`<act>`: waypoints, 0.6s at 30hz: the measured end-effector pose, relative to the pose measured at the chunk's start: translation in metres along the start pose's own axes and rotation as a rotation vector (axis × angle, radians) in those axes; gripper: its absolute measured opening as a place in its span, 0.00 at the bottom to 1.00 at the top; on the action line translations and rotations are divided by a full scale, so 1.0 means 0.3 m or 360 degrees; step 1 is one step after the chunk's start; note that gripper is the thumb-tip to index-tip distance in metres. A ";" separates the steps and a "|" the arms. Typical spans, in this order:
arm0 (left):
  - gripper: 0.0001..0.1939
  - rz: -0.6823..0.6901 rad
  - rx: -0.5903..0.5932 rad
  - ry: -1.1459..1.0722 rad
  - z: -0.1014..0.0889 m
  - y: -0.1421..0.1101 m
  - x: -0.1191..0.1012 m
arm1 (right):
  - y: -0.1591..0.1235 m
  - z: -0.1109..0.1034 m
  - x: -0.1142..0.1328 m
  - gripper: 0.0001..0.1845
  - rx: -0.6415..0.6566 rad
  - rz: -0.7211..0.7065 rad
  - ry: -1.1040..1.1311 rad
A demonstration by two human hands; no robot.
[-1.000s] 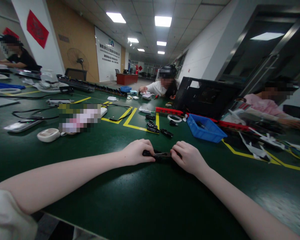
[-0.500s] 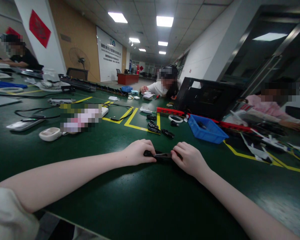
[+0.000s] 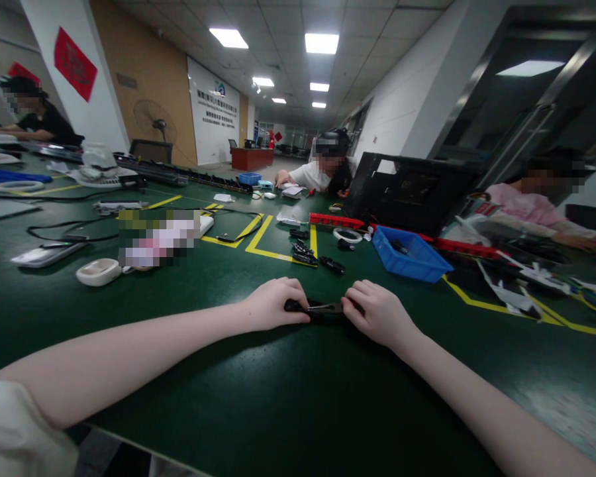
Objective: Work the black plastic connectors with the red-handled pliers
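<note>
Between my two hands is a slim black piece with a grey, metal-looking strip (image 3: 324, 309), held low over the green table (image 3: 288, 397). My left hand (image 3: 275, 305) is closed on its rounded left end, thumb below and fingers curled above. The right end is pinched by my right hand (image 3: 377, 310), whose fingertips hide that part. What kind of thing it is, I cannot make out. Beyond my hands lie several small black parts (image 3: 304, 252), with another black piece (image 3: 332, 265) just to their right.
A blue bin (image 3: 410, 255) with dark items stands right of the black parts, near a white cable coil (image 3: 347, 235). At left are a white case (image 3: 98, 272) and a phone-like device (image 3: 49, 253). A large black panel (image 3: 412, 195) rises behind. Other people sit around the table.
The view has shifted slightly. Both hands keep their grip on the slim black piece, with hardly any movement.
</note>
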State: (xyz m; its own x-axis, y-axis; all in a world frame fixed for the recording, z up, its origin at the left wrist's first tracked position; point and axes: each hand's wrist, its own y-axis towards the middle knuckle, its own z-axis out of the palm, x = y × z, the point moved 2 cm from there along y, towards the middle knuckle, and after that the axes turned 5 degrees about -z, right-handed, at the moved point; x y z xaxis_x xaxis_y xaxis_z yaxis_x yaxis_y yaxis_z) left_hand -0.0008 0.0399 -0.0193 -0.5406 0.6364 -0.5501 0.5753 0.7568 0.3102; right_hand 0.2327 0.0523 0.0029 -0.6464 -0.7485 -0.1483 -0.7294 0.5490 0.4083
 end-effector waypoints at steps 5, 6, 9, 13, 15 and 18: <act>0.07 0.0007 -0.0006 -0.0015 0.001 0.002 0.002 | 0.000 0.001 0.005 0.16 0.0017 0.0014 0.0005; 0.07 0.0007 -0.0008 -0.0018 0.002 0.002 0.001 | 0.000 0.001 0.007 0.16 0.0019 0.0017 0.0002; 0.07 0.0002 -0.0011 -0.0015 0.001 0.003 -0.001 | 0.000 0.006 0.017 0.16 0.0022 0.0025 -0.0018; 0.07 -0.0020 -0.0009 -0.0010 -0.001 0.002 -0.006 | 0.000 0.012 0.023 0.16 0.0017 0.0027 -0.0031; 0.07 -0.0029 0.0000 -0.0008 -0.002 0.001 -0.008 | 0.000 0.011 0.020 0.16 0.0013 0.0017 -0.0034; 0.07 -0.0024 0.0004 0.0001 -0.004 0.000 -0.011 | -0.001 0.004 0.008 0.16 0.0012 -0.0009 -0.0058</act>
State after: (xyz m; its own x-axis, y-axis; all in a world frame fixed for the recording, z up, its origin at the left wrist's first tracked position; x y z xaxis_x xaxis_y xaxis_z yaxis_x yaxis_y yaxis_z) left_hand 0.0003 0.0381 -0.0166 -0.5496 0.6249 -0.5545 0.5686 0.7660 0.2998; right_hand 0.2311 0.0507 0.0012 -0.6499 -0.7376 -0.1835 -0.7346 0.5476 0.4005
